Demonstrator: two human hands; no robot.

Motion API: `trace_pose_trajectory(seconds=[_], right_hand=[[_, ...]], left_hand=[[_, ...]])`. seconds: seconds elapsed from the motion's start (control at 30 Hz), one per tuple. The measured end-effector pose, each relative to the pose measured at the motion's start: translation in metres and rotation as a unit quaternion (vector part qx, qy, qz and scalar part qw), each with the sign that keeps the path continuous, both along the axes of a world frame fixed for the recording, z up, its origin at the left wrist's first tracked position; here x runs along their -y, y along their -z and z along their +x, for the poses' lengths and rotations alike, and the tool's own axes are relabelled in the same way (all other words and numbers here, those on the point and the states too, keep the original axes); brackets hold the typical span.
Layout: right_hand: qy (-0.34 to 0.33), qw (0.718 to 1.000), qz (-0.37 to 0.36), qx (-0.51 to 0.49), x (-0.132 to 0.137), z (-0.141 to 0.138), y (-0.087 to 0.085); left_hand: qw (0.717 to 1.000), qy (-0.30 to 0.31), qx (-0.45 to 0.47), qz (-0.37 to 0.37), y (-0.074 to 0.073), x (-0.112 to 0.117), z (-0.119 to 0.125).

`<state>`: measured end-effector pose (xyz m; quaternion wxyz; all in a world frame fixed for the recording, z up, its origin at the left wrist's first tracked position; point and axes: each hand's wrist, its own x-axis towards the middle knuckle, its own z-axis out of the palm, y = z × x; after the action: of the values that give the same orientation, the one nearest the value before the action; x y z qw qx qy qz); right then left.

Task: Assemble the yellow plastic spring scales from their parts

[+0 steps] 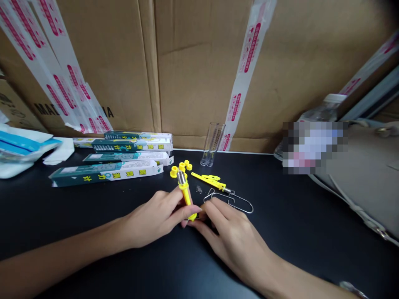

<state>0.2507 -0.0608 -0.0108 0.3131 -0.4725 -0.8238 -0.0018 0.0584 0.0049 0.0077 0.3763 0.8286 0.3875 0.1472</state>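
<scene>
My left hand point(163, 211) is closed around a yellow plastic spring-scale rod point(187, 200). The rod tilts upright, and a silver coil spring point(181, 177) sits at its top end. My right hand point(232, 234) is closed in a pinch at the rod's lower end; its fingertips hide whatever is between them. Just beyond the right hand lie wire hooks point(246, 209) and another yellow rod point(207, 181) with a metal end. Small loose springs point(199, 189) lie between the hands, farther back. Behind the held rod are several yellow caps point(174, 171).
Clear plastic tubes point(209, 145) stand upright near the cardboard wall point(193, 83). Several long printed spring-scale boxes point(109, 173) lie at the left, beside a blue-white plastic package point(25, 143). On the right are a bottle point(324, 110) and a beige bag point(368, 174).
</scene>
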Motion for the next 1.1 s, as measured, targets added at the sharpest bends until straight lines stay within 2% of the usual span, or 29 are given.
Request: trace_pose_trajectory(seconds=[0.13, 0.33, 0.47, 0.7, 0.83, 0.97, 1.1], right_hand=[[-0.001, 1.000, -0.011, -0.017, 0.000, 0.001, 0.000], [0.004, 0.999, -0.011, -0.036, 0.000, 0.001, 0.000], [0.002, 0.999, -0.023, -0.046, 0.000, 0.000, 0.000], [0.002, 0.997, 0.015, -0.081, 0.001, 0.000, 0.001], [0.014, 0.997, 0.030, -0.066, 0.002, 0.001, 0.004], [-0.002, 0.998, 0.014, -0.054, 0.004, 0.002, 0.005], [-0.027, 0.996, -0.022, -0.082, 0.004, 0.001, 0.002]], left_hand=[[1.000, -0.016, 0.002, -0.001, 0.000, 0.002, 0.003], [0.998, -0.013, -0.006, 0.060, 0.000, 0.005, 0.007], [0.997, -0.012, -0.003, 0.076, 0.000, 0.008, 0.008], [0.996, -0.042, 0.080, 0.003, -0.001, 0.010, 0.013], [0.992, -0.055, 0.112, -0.007, -0.001, 0.010, 0.016], [0.991, -0.062, 0.122, -0.003, 0.000, 0.009, 0.016], [0.989, -0.072, 0.128, -0.010, 0.001, 0.010, 0.015]])
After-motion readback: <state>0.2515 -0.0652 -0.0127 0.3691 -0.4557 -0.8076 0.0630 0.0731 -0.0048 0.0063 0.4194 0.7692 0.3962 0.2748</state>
